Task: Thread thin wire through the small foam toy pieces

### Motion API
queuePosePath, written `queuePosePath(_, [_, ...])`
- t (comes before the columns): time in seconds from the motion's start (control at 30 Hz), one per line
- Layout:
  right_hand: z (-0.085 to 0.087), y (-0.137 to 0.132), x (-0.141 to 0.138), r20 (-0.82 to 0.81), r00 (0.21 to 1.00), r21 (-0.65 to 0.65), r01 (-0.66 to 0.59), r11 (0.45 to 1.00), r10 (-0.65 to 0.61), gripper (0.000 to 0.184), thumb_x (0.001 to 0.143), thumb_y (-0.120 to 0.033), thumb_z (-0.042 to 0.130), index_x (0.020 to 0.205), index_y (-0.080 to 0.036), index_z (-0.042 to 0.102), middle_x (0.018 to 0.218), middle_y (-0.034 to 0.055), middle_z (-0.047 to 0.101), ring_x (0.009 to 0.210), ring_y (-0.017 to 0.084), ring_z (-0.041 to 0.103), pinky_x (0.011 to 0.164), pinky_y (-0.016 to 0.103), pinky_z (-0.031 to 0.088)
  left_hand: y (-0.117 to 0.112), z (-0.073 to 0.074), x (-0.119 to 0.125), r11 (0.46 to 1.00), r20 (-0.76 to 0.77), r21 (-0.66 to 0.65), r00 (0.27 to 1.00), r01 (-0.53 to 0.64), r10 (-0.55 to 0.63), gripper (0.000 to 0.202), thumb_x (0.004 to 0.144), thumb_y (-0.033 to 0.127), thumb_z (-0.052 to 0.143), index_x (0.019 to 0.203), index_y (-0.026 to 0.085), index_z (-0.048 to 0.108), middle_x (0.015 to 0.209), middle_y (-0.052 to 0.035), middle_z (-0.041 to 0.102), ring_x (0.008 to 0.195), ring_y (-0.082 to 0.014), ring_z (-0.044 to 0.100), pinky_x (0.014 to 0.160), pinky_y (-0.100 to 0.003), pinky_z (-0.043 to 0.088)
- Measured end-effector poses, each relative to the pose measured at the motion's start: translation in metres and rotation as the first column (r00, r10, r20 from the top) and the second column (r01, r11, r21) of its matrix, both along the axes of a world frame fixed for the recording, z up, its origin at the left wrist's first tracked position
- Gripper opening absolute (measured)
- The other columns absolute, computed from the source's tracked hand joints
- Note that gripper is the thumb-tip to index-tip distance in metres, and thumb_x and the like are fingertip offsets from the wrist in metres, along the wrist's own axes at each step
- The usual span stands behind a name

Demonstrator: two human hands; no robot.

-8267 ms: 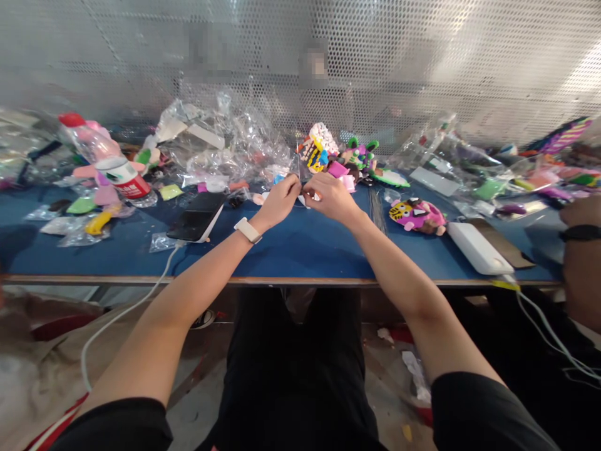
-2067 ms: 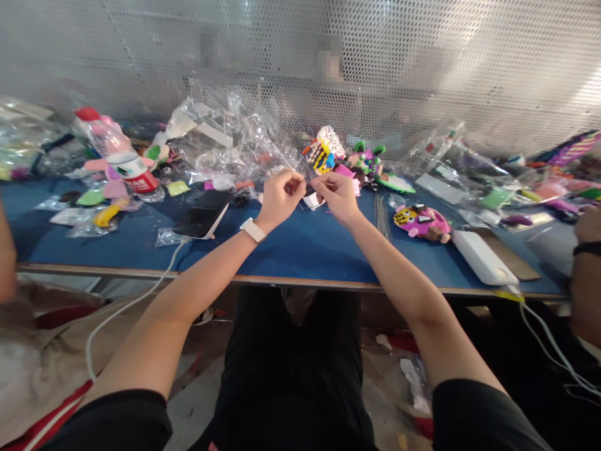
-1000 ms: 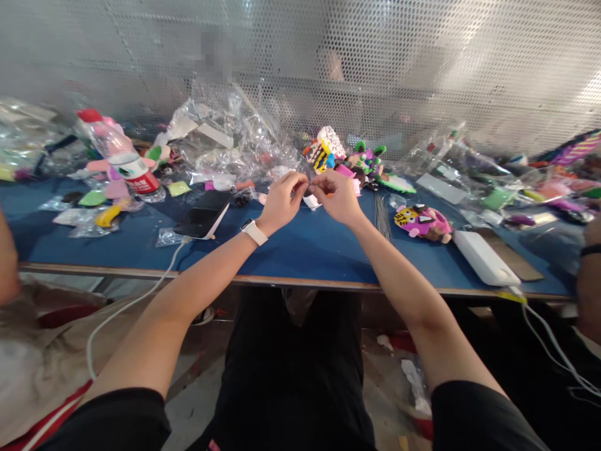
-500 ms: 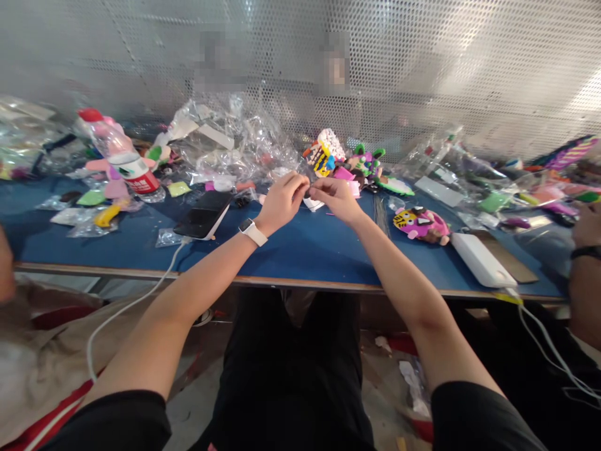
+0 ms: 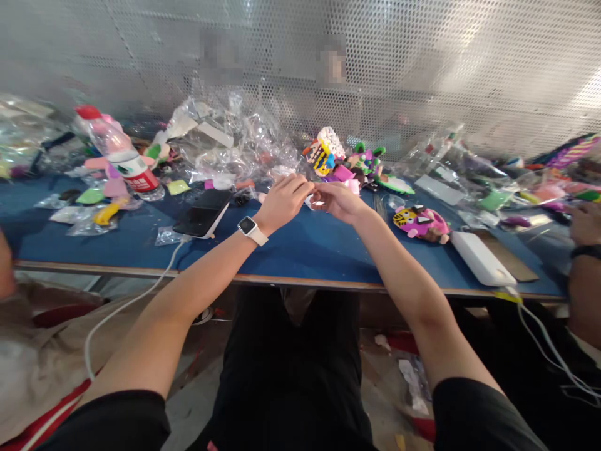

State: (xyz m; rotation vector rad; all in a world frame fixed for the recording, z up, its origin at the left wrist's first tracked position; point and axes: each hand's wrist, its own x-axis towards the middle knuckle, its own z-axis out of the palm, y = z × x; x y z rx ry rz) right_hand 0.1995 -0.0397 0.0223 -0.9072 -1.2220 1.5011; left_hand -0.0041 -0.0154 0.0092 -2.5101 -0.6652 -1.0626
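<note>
Above the blue table (image 5: 300, 257), my left hand (image 5: 286, 199) and my right hand (image 5: 340, 202) meet at the fingertips. Both are closed in a pinch, and whatever lies between the fingers is too small or hidden to name. A watch (image 5: 252, 230) is on my left wrist. Just behind my hands sits a cluster of colourful clay figures, among them a yellow and black striped piece with a white beaded top (image 5: 323, 150) and a green and purple figure (image 5: 370, 160). Right of my right hand lies a pink clay piece with a yellow striped face (image 5: 421, 224).
A black phone (image 5: 203, 213) with a white cable lies left; a red-capped bottle (image 5: 136, 172) stands beyond it. Clear plastic bags (image 5: 244, 141) line the perforated metal wall (image 5: 422, 56). A white power bank (image 5: 482, 259) lies right, near another person's arm (image 5: 585, 250).
My left hand has turned so its back shows more, with the fingers extended toward the right hand. My right hand's fingers have curled and shifted slightly. The table things stay in place.
</note>
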Motion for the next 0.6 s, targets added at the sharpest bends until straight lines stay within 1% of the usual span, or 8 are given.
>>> queuePosePath(0.13, [-0.0004,-0.0007,-0.0019,0.039,0.999,-0.003,0.029,1.000,-0.029,0.027,0.085,-0.040,0.087,0.081,-0.021,0.069,0.071,-0.0006,0.063,0.075,0.015,0.063,0.076,0.031,0.057,0.0008,-0.0004,0.0004,0.999,-0.036,0.027,0.999,-0.022,0.023,0.026,0.112,0.022,0.044,0.113,0.017,0.069,0.107,-0.0119,0.071,0.104,-0.0267,0.066,0.095,-0.045,0.053])
queuePosePath(0.23, [-0.0020,0.0009,-0.0031,0.088,0.994,0.015,0.067,0.998,-0.068,0.027,0.086,-0.041,0.085,0.079,-0.020,0.070,0.071,-0.0001,0.062,0.073,0.014,0.061,0.074,0.029,0.056,0.0006,0.0001,0.0018,0.999,-0.061,0.010,0.997,-0.038,0.038,0.027,0.112,0.021,0.043,0.112,0.016,0.069,0.108,-0.0132,0.071,0.105,-0.0272,0.067,0.096,-0.045,0.053])
queuePosePath(0.4, [-0.0078,0.0056,-0.0054,0.128,0.981,0.149,0.130,0.980,-0.149,0.030,0.085,-0.042,0.085,0.075,-0.019,0.069,0.070,-0.0006,0.061,0.070,0.012,0.058,0.073,0.028,0.054,-0.0004,0.0017,0.0041,0.997,-0.039,-0.075,0.999,-0.033,0.030,0.030,0.112,0.020,0.041,0.110,0.015,0.070,0.110,-0.0151,0.071,0.109,-0.0294,0.067,0.099,-0.048,0.053])
queuePosePath(0.53, [-0.0099,0.0064,-0.0081,0.187,0.953,0.283,0.181,0.942,-0.240,0.032,0.084,-0.046,0.087,0.077,-0.020,0.070,0.072,-0.0004,0.063,0.071,0.012,0.055,0.071,0.028,0.053,-0.0007,0.0025,0.0041,0.993,0.009,-0.121,1.000,-0.009,0.010,0.031,0.112,0.022,0.040,0.108,0.017,0.070,0.106,-0.0135,0.071,0.107,-0.0295,0.067,0.099,-0.049,0.053])
queuePosePath(0.6, [-0.0088,0.0057,-0.0085,0.208,0.941,0.314,0.195,0.929,-0.268,0.034,0.085,-0.049,0.086,0.078,-0.020,0.069,0.072,-0.0001,0.063,0.070,0.013,0.055,0.070,0.029,0.053,-0.0008,0.0024,0.0037,0.992,0.022,-0.126,1.000,-0.007,0.010,0.031,0.112,0.022,0.039,0.108,0.018,0.070,0.105,-0.0129,0.071,0.106,-0.0292,0.067,0.099,-0.048,0.053])
